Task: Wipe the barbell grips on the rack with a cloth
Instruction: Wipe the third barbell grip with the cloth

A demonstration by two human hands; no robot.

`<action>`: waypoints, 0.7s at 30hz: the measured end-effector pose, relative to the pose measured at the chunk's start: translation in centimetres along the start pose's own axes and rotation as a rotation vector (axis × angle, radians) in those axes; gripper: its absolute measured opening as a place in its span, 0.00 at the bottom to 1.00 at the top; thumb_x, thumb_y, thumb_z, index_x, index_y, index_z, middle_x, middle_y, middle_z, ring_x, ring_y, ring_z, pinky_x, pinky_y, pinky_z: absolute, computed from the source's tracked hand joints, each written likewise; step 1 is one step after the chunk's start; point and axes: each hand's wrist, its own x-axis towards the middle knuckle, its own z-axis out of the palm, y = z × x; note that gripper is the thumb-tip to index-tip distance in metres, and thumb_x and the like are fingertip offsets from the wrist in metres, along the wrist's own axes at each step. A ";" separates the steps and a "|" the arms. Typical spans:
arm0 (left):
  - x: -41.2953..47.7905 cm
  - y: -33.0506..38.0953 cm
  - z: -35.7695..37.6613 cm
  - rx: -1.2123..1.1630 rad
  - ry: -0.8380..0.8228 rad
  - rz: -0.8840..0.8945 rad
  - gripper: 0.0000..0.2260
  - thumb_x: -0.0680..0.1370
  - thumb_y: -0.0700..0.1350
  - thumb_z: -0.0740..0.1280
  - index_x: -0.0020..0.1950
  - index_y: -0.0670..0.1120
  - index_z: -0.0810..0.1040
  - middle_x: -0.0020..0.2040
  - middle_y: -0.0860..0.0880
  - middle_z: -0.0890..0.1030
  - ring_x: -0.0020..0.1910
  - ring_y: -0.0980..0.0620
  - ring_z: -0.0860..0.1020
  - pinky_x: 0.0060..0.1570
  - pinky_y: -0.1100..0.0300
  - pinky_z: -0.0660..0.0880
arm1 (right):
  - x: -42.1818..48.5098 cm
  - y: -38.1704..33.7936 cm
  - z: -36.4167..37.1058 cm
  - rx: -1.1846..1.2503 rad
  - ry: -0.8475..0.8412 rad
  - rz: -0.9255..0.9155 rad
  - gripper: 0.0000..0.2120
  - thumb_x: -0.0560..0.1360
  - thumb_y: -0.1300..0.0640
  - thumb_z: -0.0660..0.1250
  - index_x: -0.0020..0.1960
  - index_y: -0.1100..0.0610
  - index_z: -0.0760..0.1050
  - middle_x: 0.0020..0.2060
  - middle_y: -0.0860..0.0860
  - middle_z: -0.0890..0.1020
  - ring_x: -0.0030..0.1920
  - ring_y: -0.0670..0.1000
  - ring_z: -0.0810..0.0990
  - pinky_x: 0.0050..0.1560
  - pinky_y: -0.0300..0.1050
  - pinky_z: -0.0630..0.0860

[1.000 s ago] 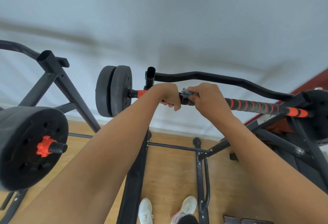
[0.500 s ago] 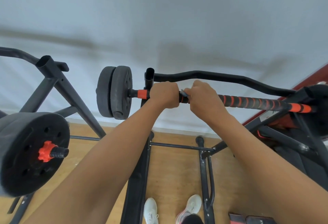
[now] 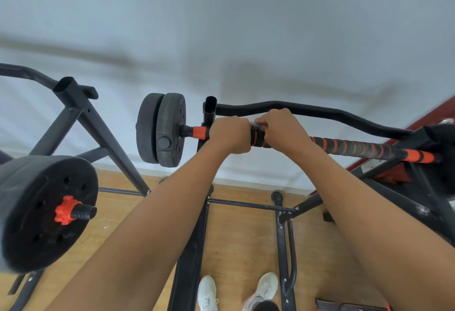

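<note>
A barbell with a black-and-orange spiral grip [image 3: 357, 147] lies across the black rack [image 3: 209, 111], two black plates [image 3: 161, 129] on its left end. My left hand [image 3: 230, 134] grips the bar just right of the orange collar [image 3: 200, 132]. Right beside it, my right hand [image 3: 283, 129] is curled round the bar and holds a small grey cloth [image 3: 254, 126] against the grip; only a corner of the cloth shows between my hands. The two hands almost touch.
A second barbell end with a black plate and orange nut [image 3: 64, 209] hangs at lower left on another rack frame [image 3: 81, 111]. A curved black bar [image 3: 320, 111] runs behind my hands. Rack legs [image 3: 283, 237], wooden floor and my white shoes [image 3: 208, 291] lie below.
My left hand has closed fully over the bar and sits nearer the orange collar. My right hand with the cloth has slid left until it nearly meets the left hand.
</note>
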 end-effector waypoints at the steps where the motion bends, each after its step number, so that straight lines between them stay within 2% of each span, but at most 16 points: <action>1: 0.4 -0.1 -0.5 -0.023 -0.087 0.000 0.05 0.74 0.46 0.70 0.48 0.49 0.77 0.36 0.51 0.79 0.34 0.51 0.79 0.42 0.55 0.80 | -0.1 0.1 -0.1 -0.035 -0.001 -0.009 0.07 0.77 0.62 0.68 0.46 0.52 0.80 0.37 0.52 0.81 0.40 0.53 0.80 0.39 0.45 0.75; 3: 1.6 -0.4 -1.5 -0.107 -0.291 -0.006 0.07 0.71 0.45 0.72 0.47 0.47 0.78 0.35 0.51 0.79 0.32 0.51 0.78 0.39 0.58 0.78 | -0.3 0.1 0.0 -0.095 0.019 -0.038 0.06 0.76 0.61 0.68 0.48 0.52 0.80 0.39 0.51 0.81 0.43 0.54 0.79 0.43 0.47 0.76; 6: 3.2 -1.0 -2.5 -0.263 -0.612 -0.015 0.07 0.73 0.43 0.74 0.48 0.44 0.79 0.32 0.50 0.75 0.27 0.52 0.69 0.35 0.59 0.71 | -1.3 0.2 0.2 -0.094 0.103 -0.075 0.05 0.78 0.58 0.66 0.49 0.52 0.80 0.37 0.50 0.79 0.41 0.53 0.77 0.44 0.47 0.76; 8: 3.9 -1.3 -2.6 -0.320 -0.719 -0.019 0.08 0.74 0.43 0.75 0.50 0.43 0.80 0.30 0.51 0.73 0.25 0.53 0.67 0.32 0.61 0.69 | -1.9 0.6 0.4 -0.065 0.132 -0.076 0.05 0.79 0.59 0.65 0.49 0.52 0.80 0.36 0.50 0.77 0.40 0.52 0.75 0.41 0.46 0.73; 9: 4.1 -1.4 -2.6 -0.343 -0.722 -0.014 0.10 0.74 0.45 0.76 0.51 0.42 0.81 0.30 0.51 0.74 0.25 0.54 0.68 0.32 0.61 0.69 | -2.0 0.9 0.4 -0.052 0.129 -0.069 0.06 0.78 0.60 0.66 0.50 0.52 0.80 0.36 0.50 0.77 0.40 0.52 0.75 0.41 0.46 0.73; 11: 4.0 -1.6 -2.3 -0.379 -0.621 0.031 0.14 0.73 0.50 0.79 0.53 0.44 0.82 0.32 0.53 0.80 0.27 0.55 0.75 0.35 0.61 0.75 | -1.5 1.3 0.1 0.002 0.118 -0.052 0.05 0.79 0.60 0.67 0.48 0.52 0.80 0.36 0.50 0.76 0.40 0.52 0.76 0.42 0.47 0.76; 13: 3.0 -1.5 -1.5 -0.301 -0.322 0.094 0.17 0.70 0.55 0.80 0.51 0.49 0.80 0.37 0.54 0.83 0.34 0.55 0.81 0.40 0.58 0.79 | -0.4 1.4 -0.3 0.019 0.099 -0.030 0.06 0.77 0.62 0.67 0.45 0.53 0.80 0.35 0.50 0.77 0.40 0.52 0.78 0.42 0.49 0.79; 15: 1.2 -0.9 -0.2 -0.153 0.035 0.115 0.14 0.73 0.56 0.76 0.51 0.52 0.77 0.39 0.55 0.80 0.38 0.52 0.81 0.41 0.55 0.78 | 0.6 1.1 -0.3 0.031 0.059 0.016 0.08 0.76 0.63 0.68 0.44 0.52 0.82 0.36 0.51 0.80 0.40 0.53 0.81 0.43 0.51 0.82; 16: 0.4 -0.5 0.5 -0.097 0.152 0.107 0.10 0.75 0.54 0.74 0.50 0.52 0.76 0.38 0.54 0.78 0.37 0.51 0.80 0.40 0.55 0.76 | 1.1 0.9 -0.2 0.048 0.038 0.034 0.08 0.75 0.64 0.68 0.43 0.52 0.82 0.37 0.52 0.81 0.39 0.53 0.82 0.43 0.51 0.83; 18: -0.4 0.3 1.6 -0.004 0.241 0.062 0.07 0.78 0.48 0.69 0.46 0.50 0.73 0.34 0.53 0.73 0.34 0.50 0.77 0.37 0.56 0.72 | 1.2 0.6 0.3 0.043 0.025 0.055 0.07 0.75 0.64 0.68 0.42 0.53 0.80 0.38 0.53 0.82 0.40 0.53 0.82 0.45 0.49 0.82; 21: 0.5 0.7 0.8 0.079 0.176 0.019 0.09 0.77 0.42 0.67 0.40 0.49 0.70 0.31 0.52 0.72 0.29 0.52 0.73 0.36 0.56 0.73 | 0.2 0.3 0.8 -0.064 0.065 0.046 0.04 0.77 0.60 0.68 0.47 0.51 0.77 0.40 0.51 0.81 0.45 0.52 0.78 0.51 0.46 0.77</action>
